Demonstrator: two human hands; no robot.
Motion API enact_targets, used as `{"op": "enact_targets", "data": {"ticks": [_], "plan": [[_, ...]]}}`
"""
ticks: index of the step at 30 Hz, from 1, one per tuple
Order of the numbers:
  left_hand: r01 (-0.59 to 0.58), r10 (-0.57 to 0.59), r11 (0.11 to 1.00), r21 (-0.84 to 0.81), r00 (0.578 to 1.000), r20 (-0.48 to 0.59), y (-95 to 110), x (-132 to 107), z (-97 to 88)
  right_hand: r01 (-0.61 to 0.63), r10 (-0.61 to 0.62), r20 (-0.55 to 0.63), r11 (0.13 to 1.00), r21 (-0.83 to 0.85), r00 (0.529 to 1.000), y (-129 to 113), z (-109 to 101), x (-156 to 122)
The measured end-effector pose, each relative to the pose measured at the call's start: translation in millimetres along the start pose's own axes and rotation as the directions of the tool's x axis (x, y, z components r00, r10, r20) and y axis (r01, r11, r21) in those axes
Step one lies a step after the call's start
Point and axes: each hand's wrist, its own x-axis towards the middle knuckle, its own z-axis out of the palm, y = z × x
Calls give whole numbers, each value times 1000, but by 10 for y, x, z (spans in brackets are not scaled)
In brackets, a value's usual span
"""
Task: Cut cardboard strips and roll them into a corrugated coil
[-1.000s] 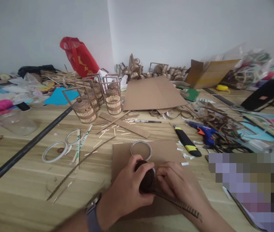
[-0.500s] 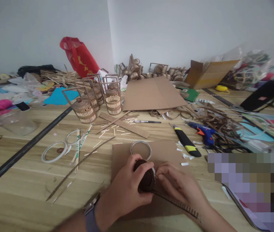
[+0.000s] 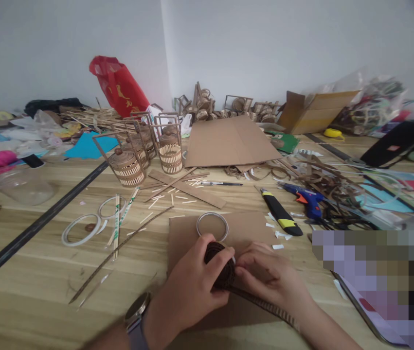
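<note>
My left hand (image 3: pixel 199 279) is closed around a dark brown round coil (image 3: pixel 220 267) that looks like wound corrugated cardboard. From the coil's lower side a ridged cardboard strip (image 3: pixel 265 307) trails to the lower right, passing under my right wrist. Fingers of my right hand (image 3: pixel 265 274) are pinched together at the coil's right edge. A bit of white shows there, and what the fingertips grip is too small to make out. Just beyond the coil, a roll of tape (image 3: pixel 212 214) lies on a cardboard sheet (image 3: pixel 185 238) beneath my hands.
A utility knife (image 3: pixel 283 214) and a blue glue gun (image 3: pixel 312 201) lie to the right. Small lidded baskets (image 3: pixel 126 167) with handles stand at the left back. Tape rings (image 3: pixel 66 236), thin sticks, a pen (image 3: pixel 223 183) and a large cardboard sheet (image 3: pixel 232 141) are spread about.
My right fingers have shifted slightly and press closer to the coil's edge. The coil has turned a little in my left hand, and the trailing strip has moved slightly left.
</note>
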Motion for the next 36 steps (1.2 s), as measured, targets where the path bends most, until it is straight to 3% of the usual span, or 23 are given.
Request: {"op": "enact_targets", "data": {"ticks": [6,15,21,25,28,31,33,36], "plan": [[8,-8,1000,-1,1000,24,-12,-13,11,40,-40,18,999,-9,999,15,-11,7],[124,-117,987,-103,991,71,13,23,-11,56,-52,52,995,-79,997,-14,-35,-7],[114,-94,980,-166,988,121,29,54,-86,84,-86,-2,983,-165,996,-2,-143,37],[124,-96,971,-203,985,142,40,50,-119,-95,56,-121,933,-346,991,222,-275,2],[141,-111,966,-218,983,144,47,44,-123,-296,193,-235,771,-564,953,473,-369,-62],[157,-124,959,-238,981,148,55,48,-124,-340,212,-268,667,-663,940,604,-426,-101],[177,-144,951,-254,979,142,60,55,-127,-298,159,-268,719,-628,950,559,-430,-99],[211,-184,938,-275,975,122,62,60,-132,-130,52,-197,905,-405,979,303,-377,-69]]}}
